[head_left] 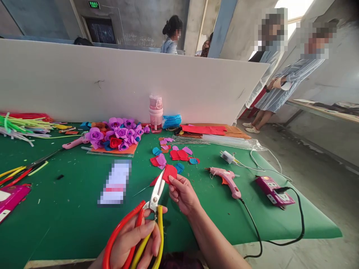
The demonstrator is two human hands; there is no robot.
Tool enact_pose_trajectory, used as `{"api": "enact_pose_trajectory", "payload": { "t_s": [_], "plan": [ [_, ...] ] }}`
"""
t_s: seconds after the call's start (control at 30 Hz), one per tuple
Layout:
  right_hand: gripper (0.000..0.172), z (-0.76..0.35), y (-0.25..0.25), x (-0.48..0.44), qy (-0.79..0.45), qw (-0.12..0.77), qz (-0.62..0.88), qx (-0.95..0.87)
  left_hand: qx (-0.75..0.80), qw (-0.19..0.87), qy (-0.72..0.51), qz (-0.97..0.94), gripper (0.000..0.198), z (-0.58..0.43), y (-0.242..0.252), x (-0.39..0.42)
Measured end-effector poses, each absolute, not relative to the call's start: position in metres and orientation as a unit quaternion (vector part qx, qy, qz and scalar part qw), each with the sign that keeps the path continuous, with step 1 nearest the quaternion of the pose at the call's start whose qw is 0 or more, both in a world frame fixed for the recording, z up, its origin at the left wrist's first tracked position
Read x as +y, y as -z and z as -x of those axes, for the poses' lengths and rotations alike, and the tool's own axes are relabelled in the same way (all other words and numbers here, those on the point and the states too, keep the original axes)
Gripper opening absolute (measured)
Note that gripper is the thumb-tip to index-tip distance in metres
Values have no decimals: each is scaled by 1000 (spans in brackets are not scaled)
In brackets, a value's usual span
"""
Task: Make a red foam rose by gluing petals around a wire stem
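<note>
My left hand (140, 237) is wrapped round the handles of a pair of scissors (155, 198), one handle red and the other yellow. The blades point up and away, their tips at the edge of a red paper petal (169, 174). My right hand (182, 192) pinches that petal between thumb and fingers. Whether the blades are cutting into it I cannot tell. Just beyond lie loose cut petals (179, 154) in red, purple and blue. A thin wire with a red piece lies left of the blades.
A pink glue gun (226, 178) lies at right near a magenta power strip (274, 192) with cords. Purple paper roses (122, 131) are heaped at back left, beside a pink bottle (156, 114). A blurred phone (115, 183) lies left. A white board (126, 82) stands behind; people are beyond it.
</note>
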State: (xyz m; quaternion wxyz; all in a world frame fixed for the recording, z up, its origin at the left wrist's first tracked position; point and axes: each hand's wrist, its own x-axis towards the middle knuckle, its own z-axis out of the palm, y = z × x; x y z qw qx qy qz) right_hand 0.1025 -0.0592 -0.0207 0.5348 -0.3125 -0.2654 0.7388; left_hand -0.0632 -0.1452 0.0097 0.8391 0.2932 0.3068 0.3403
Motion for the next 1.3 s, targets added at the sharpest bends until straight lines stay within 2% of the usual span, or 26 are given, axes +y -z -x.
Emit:
{"api": "enact_pose_trajectory", "payload": {
  "t_s": [0.27, 0.63, 0.77, 0.83, 0.87, 0.97, 1.03, 1.1, 1.17, 1.3],
  "plan": [
    [29, -101, 21, -61, -749, 516, 304, -282, 286, 847, -365, -261, 48, 57, -9, -145],
    [30, -101, 21, -62, -759, 511, 301, -270, 300, 838, -364, -273, 41, 51, -13, -138],
    [29, -102, 22, -61, -760, 509, 301, -271, 335, 793, -394, -322, 51, 60, -13, -139],
    [29, -102, 21, -61, -754, 515, 301, -274, 408, 722, -398, -393, 57, 70, -17, -140],
    [29, -102, 21, -61, -752, 516, 300, -280, 473, 653, -399, -435, 57, 76, -21, -139],
    [30, -102, 20, -63, -754, 505, 290, -302, 673, 344, -362, -547, 56, 102, -40, -133],
    [31, -101, 19, -64, -755, 499, 288, -313, 770, 160, -285, -548, 48, 125, -53, -126],
    [32, -100, 19, -65, -746, 498, 296, -329, 842, 88, -171, -504, 39, 154, -61, -119],
    [33, -98, 19, -65, -725, 494, 315, -363, 872, 52, -81, -479, 45, 187, -61, -114],
    [35, -93, 22, -63, -659, 498, 370, -426, 850, 31, -36, -525, 37, 239, -39, -110]
  ]
}}
